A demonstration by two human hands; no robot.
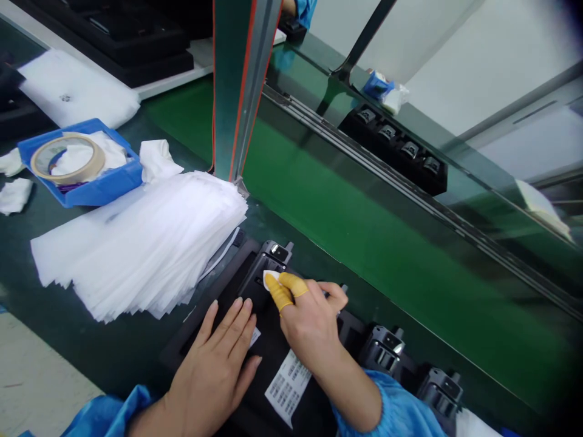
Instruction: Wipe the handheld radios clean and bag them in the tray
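Observation:
My right hand (310,315), with yellow finger cots on two fingers, pinches a small white wipe (270,276). The wipe touches the upper part of a dark handheld device (274,252) with a short stub on top. My left hand (221,364) lies with fingers stretched out on the lower part of that device, which sits in a black foam tray (246,255). A white label sheet with printed codes (288,385) lies under my right wrist. More devices of the same look, one (385,346) and another (441,391), stand to the right, partly behind my right sleeve.
A fanned stack of white translucent bags (155,243) lies left of the tray. Beyond it is a blue bin (107,188) holding a tape roll (98,164) and white cloths. A metal-edged post (246,91) and a reflective panel (346,224) rise behind the tray.

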